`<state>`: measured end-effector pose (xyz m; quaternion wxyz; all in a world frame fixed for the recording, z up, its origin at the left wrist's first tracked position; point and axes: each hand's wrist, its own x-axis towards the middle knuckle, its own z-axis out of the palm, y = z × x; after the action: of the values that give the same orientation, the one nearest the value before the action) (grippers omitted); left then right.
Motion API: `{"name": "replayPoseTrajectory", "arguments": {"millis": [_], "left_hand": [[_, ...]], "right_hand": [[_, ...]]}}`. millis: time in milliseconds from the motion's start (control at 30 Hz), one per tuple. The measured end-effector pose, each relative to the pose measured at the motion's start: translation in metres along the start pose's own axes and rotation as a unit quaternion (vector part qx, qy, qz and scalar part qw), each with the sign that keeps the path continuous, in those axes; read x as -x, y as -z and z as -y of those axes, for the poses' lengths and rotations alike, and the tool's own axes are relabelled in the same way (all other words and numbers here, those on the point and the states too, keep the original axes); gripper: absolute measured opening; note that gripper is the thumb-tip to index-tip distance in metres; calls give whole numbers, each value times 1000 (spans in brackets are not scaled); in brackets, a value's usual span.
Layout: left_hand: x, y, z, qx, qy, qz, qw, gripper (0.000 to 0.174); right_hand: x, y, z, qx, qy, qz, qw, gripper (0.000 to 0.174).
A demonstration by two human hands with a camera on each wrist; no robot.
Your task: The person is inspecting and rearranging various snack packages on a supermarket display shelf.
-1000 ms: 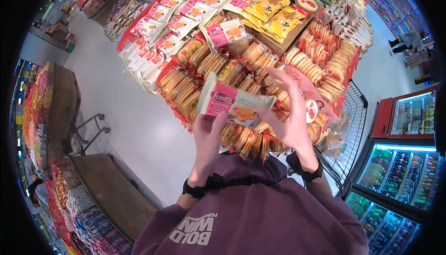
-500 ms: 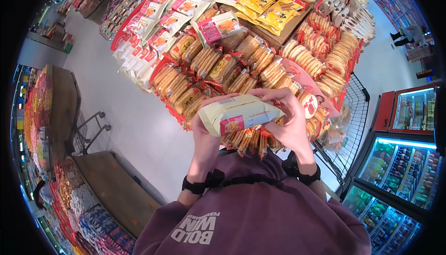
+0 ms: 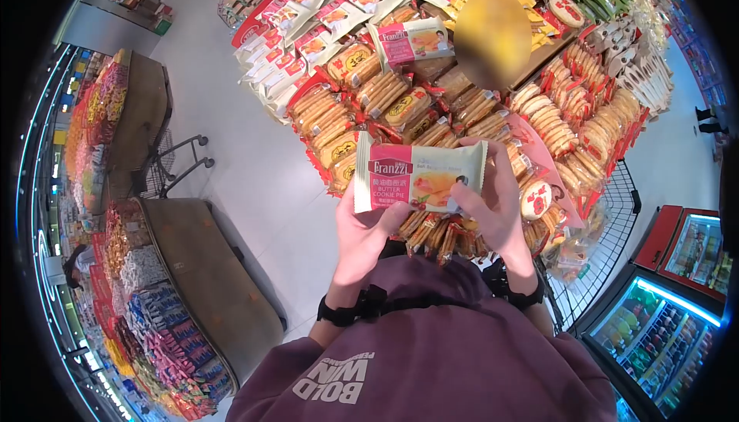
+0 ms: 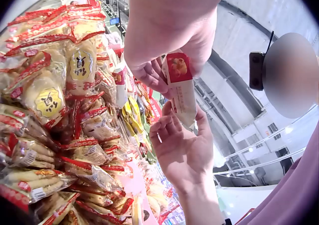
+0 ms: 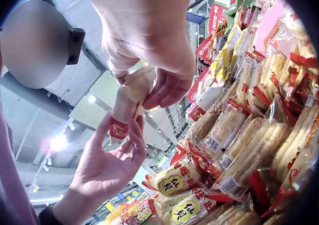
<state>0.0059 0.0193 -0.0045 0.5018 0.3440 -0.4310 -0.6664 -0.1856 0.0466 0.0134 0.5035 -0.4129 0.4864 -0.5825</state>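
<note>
A cream-and-pink packet of Franzzi butter cookie pies (image 3: 392, 180) faces up in front of the chest in the head view, its label readable. My left hand (image 3: 363, 231) grips its left end, thumb over the lower front edge. At the other end my right hand (image 3: 500, 210) holds the packet, thumb on the printed picture and fingers behind. From the left wrist, the packet (image 4: 182, 88) is seen edge-on between both hands. The right wrist view shows its pale side (image 5: 130, 98), with the right hand's fingers (image 5: 169, 90) curled around one end.
Bagged rice crackers (image 3: 385, 95) are heaped just beyond the hands. More Franzzi packets (image 3: 339, 14) lie stacked behind, beside yellow packets. A wire cart (image 3: 608, 245) and drink fridges (image 3: 654, 337) stand at right. Another cart (image 3: 173, 160) and a brown-sided display (image 3: 208, 268) are at left.
The packet was turned from front to its edge and side, and now faces front again. The right hand, loosely off its end a second ago, now grips it. The head view has shifted.
</note>
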Motion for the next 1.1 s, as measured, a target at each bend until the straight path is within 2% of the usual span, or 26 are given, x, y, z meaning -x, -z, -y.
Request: {"name": "replayPoseTrajectory", "arguments": {"millis": [267, 467, 600, 633, 733, 767, 967, 1100], "left_hand": [[-16, 16, -12, 4, -1, 24, 1000, 44], [-44, 84, -31, -2, -41, 57, 998, 41], [-65, 141, -58, -19, -54, 39, 998, 34], [-69, 157, -64, -26, -50, 31, 998, 32], [-80, 197, -78, -60, -36, 32, 997, 29], [-81, 202, -83, -48, -36, 30, 998, 27], [-88, 213, -83, -19, -16, 28, 999, 22], [-97, 216, -81, -50, 33, 69, 996, 21]], "right_hand": [[-1, -29, 8, -29, -27, -64, 997, 52], [-24, -97, 5, -15, -13, -86, 996, 54], [-44, -158, -8, 3, -30, -87, 996, 57], [-51, -173, -19, 24, 5, -91, 996, 57], [-64, -212, -23, -21, -57, -90, 994, 64], [-66, -220, -27, -17, -50, -90, 995, 65], [-77, -235, -34, 34, -32, -98, 994, 65], [-85, -232, -44, 33, -6, -121, 992, 60]]}}
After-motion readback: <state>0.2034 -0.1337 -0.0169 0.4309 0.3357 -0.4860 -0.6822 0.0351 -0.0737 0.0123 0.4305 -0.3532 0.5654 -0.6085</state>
